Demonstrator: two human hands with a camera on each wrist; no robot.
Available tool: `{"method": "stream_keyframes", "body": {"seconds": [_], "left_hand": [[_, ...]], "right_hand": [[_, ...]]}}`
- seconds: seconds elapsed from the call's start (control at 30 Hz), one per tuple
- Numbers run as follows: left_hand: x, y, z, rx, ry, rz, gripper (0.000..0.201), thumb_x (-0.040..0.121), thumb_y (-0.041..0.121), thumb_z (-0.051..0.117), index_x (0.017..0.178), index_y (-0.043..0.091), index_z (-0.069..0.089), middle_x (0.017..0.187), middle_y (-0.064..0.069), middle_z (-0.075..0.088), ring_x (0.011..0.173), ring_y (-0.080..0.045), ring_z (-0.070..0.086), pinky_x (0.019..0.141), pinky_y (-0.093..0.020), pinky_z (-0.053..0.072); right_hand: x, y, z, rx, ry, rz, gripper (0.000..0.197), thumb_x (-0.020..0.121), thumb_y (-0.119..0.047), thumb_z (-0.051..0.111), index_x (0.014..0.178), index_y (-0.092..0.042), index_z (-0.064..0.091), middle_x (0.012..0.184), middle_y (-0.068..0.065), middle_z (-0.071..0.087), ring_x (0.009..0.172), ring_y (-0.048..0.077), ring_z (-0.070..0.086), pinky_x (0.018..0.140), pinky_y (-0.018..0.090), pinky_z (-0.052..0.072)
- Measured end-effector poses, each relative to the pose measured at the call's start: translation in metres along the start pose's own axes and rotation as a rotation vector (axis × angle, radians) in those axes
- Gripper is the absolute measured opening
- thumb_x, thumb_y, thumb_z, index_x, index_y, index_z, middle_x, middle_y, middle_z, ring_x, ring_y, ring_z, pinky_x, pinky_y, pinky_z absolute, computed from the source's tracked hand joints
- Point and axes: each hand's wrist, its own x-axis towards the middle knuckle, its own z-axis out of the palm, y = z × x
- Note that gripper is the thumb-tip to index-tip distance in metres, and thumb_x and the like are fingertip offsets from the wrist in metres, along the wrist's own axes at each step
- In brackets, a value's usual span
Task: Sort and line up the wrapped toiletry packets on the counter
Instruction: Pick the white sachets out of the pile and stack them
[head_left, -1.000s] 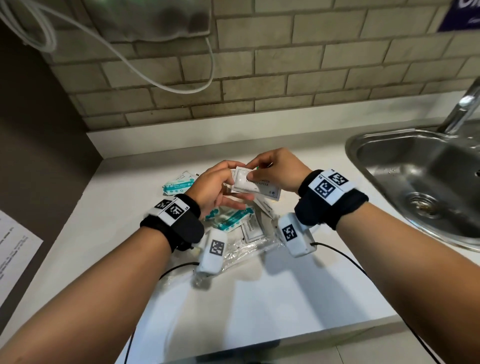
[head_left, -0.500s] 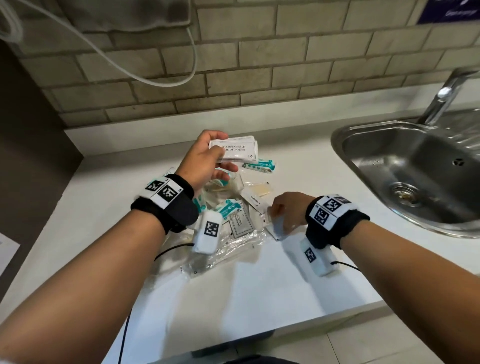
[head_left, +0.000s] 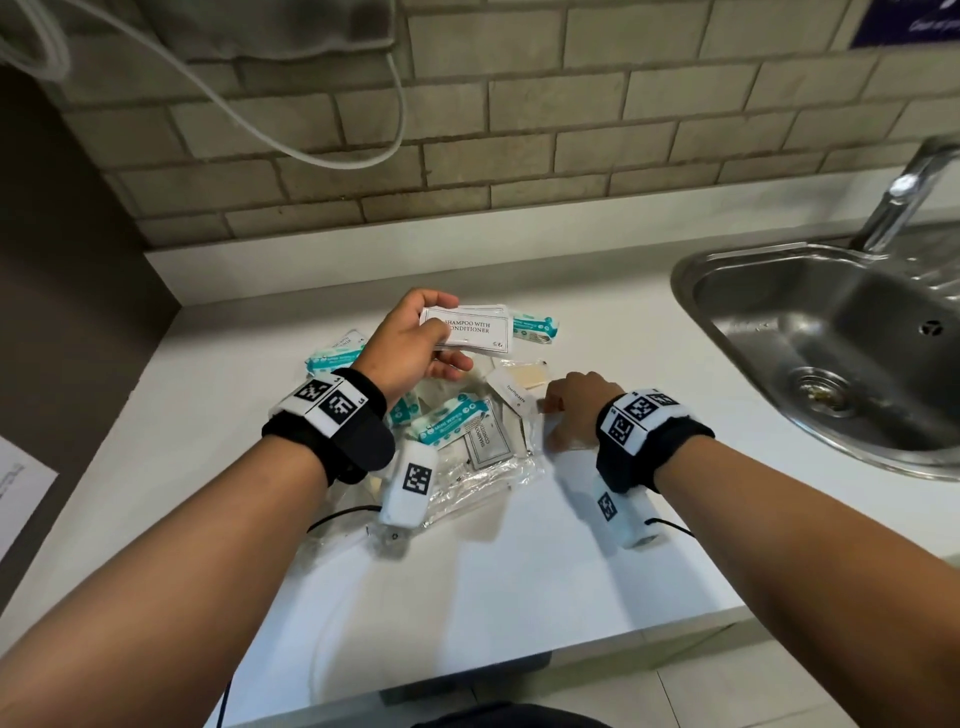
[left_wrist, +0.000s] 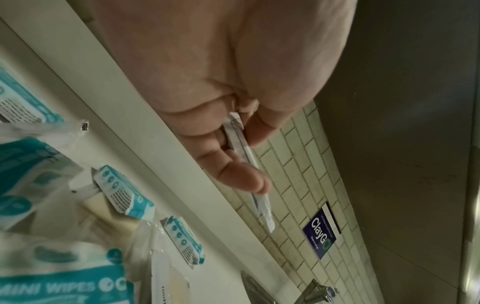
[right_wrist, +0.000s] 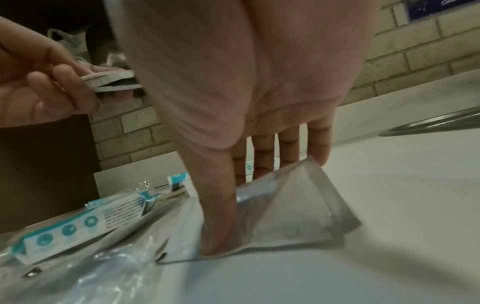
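My left hand holds a small stack of white "shampoo with conditioner" sachets above the back of the pile, thumb on top; the left wrist view shows the stack edge-on. My right hand is down on the counter at the pile's right edge. In the right wrist view its thumb and fingers pinch a silvery sachet, tilted up off the counter. Teal mini wipes packets, a toothpaste packet and another shampoo sachet lie jumbled between my hands.
A crumpled clear plastic bag lies under the pile. A steel sink with a tap is at the right. A dark wall bounds the white counter on the left; a white cable hangs on the tiled back wall.
My right hand let go of the sachet stack, dropped to the counter right of the pile and took hold of a single sachet. The left hand kept the stack, a little farther back.
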Motion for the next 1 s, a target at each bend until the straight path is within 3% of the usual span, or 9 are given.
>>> {"method": "stream_keyframes", "body": {"seconds": [0.17,0.37,0.43,0.53,0.6,0.73,0.8,0.9,1.0], "left_hand": [[-0.003,0.001,-0.006,-0.019,0.017,0.01,0.027,0.098,-0.001,0.036,0.114,0.016,0.05,0.109,-0.021,0.062,0.06,-0.019,0.065,0.056,-0.027,0.058],[-0.003,0.004,-0.013,-0.032,0.054,0.025,0.028,0.098,-0.003,0.033,0.115,0.013,0.048,0.104,-0.017,0.064,0.056,-0.017,0.065,0.053,-0.024,0.056],[-0.004,0.002,-0.015,-0.026,0.058,0.023,0.027,0.098,-0.003,0.033,0.115,0.013,0.048,0.105,-0.017,0.063,0.055,-0.016,0.065,0.053,-0.024,0.056],[-0.006,0.002,-0.018,-0.023,0.071,0.017,0.028,0.098,-0.003,0.032,0.116,0.012,0.047,0.104,-0.016,0.063,0.054,-0.015,0.064,0.053,-0.024,0.056],[-0.007,0.003,-0.023,-0.026,0.086,0.017,0.028,0.098,-0.003,0.032,0.117,0.012,0.046,0.106,-0.017,0.063,0.054,-0.015,0.064,0.052,-0.023,0.056],[-0.009,0.008,-0.039,-0.029,0.136,0.027,0.028,0.098,-0.003,0.032,0.114,0.014,0.047,0.111,-0.02,0.062,0.058,-0.019,0.062,0.054,-0.024,0.056],[-0.01,0.009,-0.046,-0.036,0.158,0.028,0.028,0.098,-0.003,0.032,0.113,0.014,0.048,0.112,-0.02,0.062,0.058,-0.019,0.062,0.056,-0.026,0.056],[-0.011,0.009,-0.052,-0.046,0.176,0.019,0.029,0.097,-0.003,0.031,0.114,0.014,0.047,0.107,-0.018,0.062,0.054,-0.017,0.063,0.053,-0.025,0.056],[-0.013,0.007,-0.059,-0.054,0.206,0.011,0.03,0.096,-0.004,0.031,0.115,0.013,0.046,0.099,-0.015,0.063,0.052,-0.016,0.062,0.051,-0.024,0.055]], "right_hand": [[-0.004,-0.002,-0.012,-0.026,0.001,0.0,0.029,0.083,-0.028,0.065,0.108,-0.013,0.064,0.109,0.006,0.065,0.099,0.025,0.06,0.078,0.03,0.05],[-0.001,-0.026,-0.027,0.296,0.006,-0.065,0.023,0.097,-0.019,0.046,0.115,-0.006,0.044,0.108,0.013,0.063,0.084,0.026,0.061,0.067,0.031,0.047],[0.002,-0.041,-0.015,0.298,-0.054,-0.083,0.036,0.096,-0.028,0.052,0.121,-0.006,0.039,0.109,0.011,0.063,0.083,0.025,0.061,0.062,0.028,0.047],[0.011,-0.057,0.013,0.182,-0.099,-0.041,0.073,0.084,-0.049,0.065,0.134,-0.005,0.034,0.123,0.009,0.056,0.099,0.024,0.059,0.071,0.03,0.045],[0.016,-0.06,0.024,0.223,-0.065,0.007,0.083,0.074,-0.048,0.074,0.134,-0.007,0.036,0.123,0.008,0.056,0.105,0.025,0.059,0.073,0.031,0.046],[0.018,-0.055,0.018,0.226,-0.034,0.032,0.044,0.078,-0.036,0.075,0.105,-0.006,0.056,0.098,0.007,0.064,0.093,0.024,0.066,0.069,0.027,0.05],[0.017,-0.052,0.011,0.221,-0.05,0.045,0.035,0.078,-0.035,0.075,0.095,-0.007,0.063,0.093,0.008,0.066,0.089,0.024,0.066,0.07,0.028,0.051],[0.017,-0.052,-0.006,0.208,-0.031,0.049,0.03,0.081,-0.036,0.071,0.085,-0.009,0.058,0.093,0.009,0.065,0.084,0.025,0.062,0.069,0.029,0.048],[0.017,-0.06,-0.025,0.314,0.082,-0.015,0.015,0.084,-0.024,0.064,0.086,-0.01,0.058,0.096,0.009,0.063,0.084,0.025,0.058,0.068,0.028,0.044]]}}
